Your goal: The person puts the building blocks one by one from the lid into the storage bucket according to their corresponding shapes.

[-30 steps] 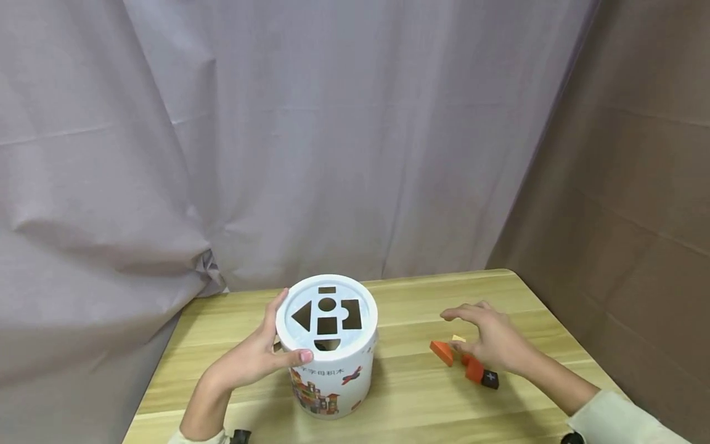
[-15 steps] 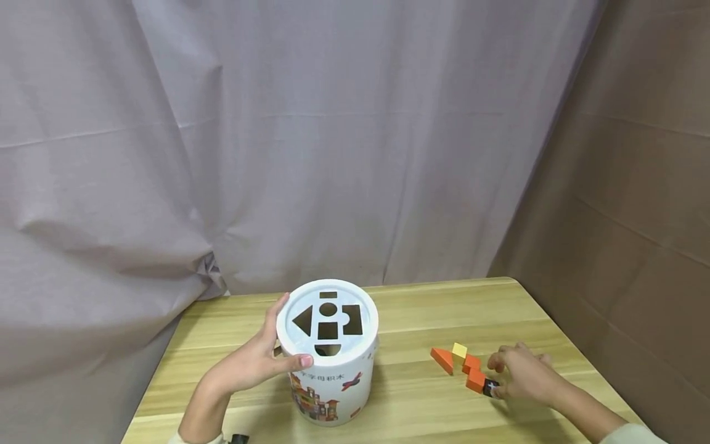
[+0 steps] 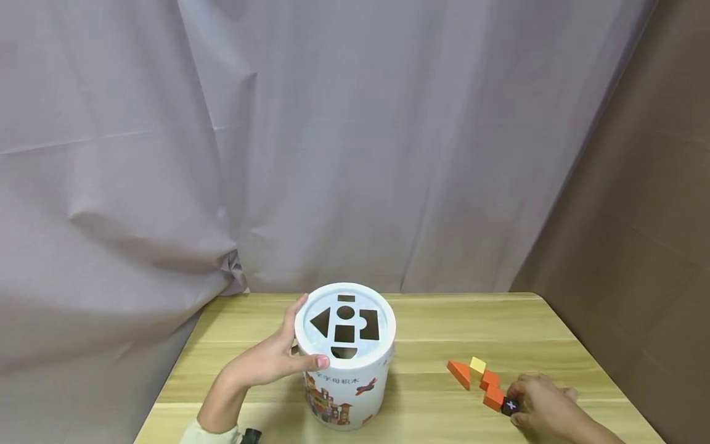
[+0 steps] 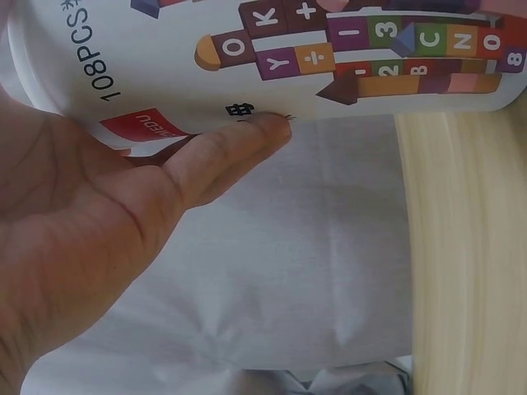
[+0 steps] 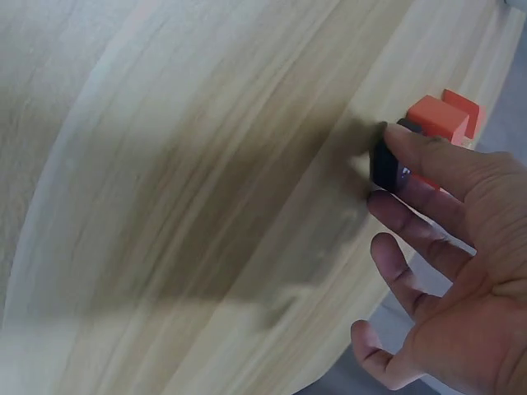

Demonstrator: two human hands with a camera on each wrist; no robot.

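A white cylindrical bucket (image 3: 346,382) with printed blocks on its side stands on the wooden table (image 3: 444,327). Its lid (image 3: 310,336) has several shape holes. My left hand (image 3: 277,361) grips the lid's rim, thumb at the front and fingers round the far left side; in the left wrist view a finger (image 4: 235,152) lies on the bucket's wall (image 4: 272,49). My right hand (image 3: 527,408) pinches a small dark block (image 3: 510,406) with a white plus, still on the table. The right wrist view shows fingertips (image 5: 412,148) on that dark block (image 5: 384,164).
Beside the dark block lie two orange blocks (image 3: 491,390), an orange wedge (image 3: 459,373) and a small yellow block (image 3: 477,365). The orange blocks (image 5: 440,115) also show in the right wrist view. A grey curtain (image 3: 277,154) hangs behind the table; a brown wall (image 3: 638,216) is on the right.
My right hand has drawn back from above the orange blocks, dropped to the table and closed on the dark block. My left hand stays on the bucket.
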